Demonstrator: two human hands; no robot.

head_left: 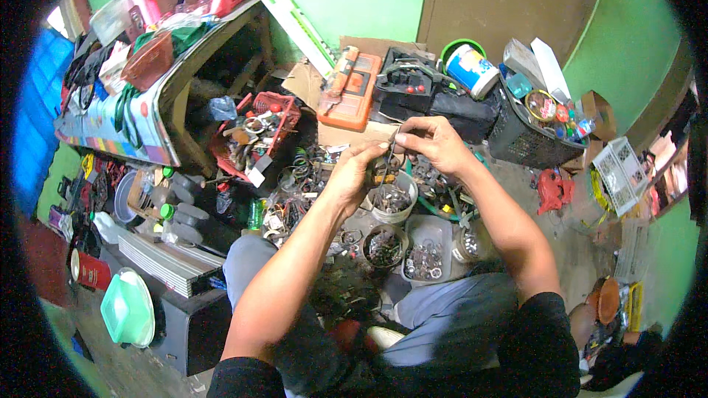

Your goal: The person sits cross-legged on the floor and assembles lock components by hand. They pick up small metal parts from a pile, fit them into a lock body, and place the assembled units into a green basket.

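Note:
My left hand (pixel 358 171) and my right hand (pixel 435 144) are raised close together in front of me. Both have fingers pinched on a thin dark wire-like piece (pixel 391 146), whose exact kind I cannot make out. Just below the hands stands a white tub (pixel 393 215) with small metal bits in it. Nearer to me are a round bowl (pixel 366 254) of small dark parts and a clear rectangular tray (pixel 417 232) holding nuts and rings. A small container (pixel 459 252) of bits stands at the tray's right.
Tangled cables (pixel 284 214) lie on the left floor, beside a red basket (pixel 221 158) of parts. An orange toolbox (pixel 361 88) and a black tool tray (pixel 402 77) stand ahead. A dark crate (pixel 516 129) is at right; a black box (pixel 195 332) stands by my left leg.

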